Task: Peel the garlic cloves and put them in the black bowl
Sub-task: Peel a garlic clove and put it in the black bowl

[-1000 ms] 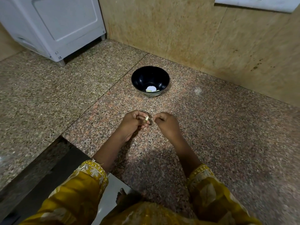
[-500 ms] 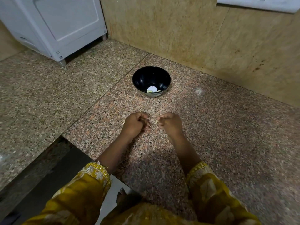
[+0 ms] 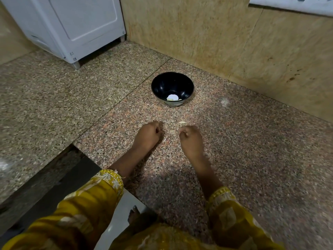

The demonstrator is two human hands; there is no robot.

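My left hand point(image 3: 148, 134) and right hand point(image 3: 189, 137) have drawn apart, both curled; I cannot tell what either holds. Peeling seems done, so the bowl point(image 3: 159, 86) comes next.

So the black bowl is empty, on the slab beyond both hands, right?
Not empty: the head view shows pale pieces at the bottom of the bowl. It does sit on the slab beyond the left hand and right hand.
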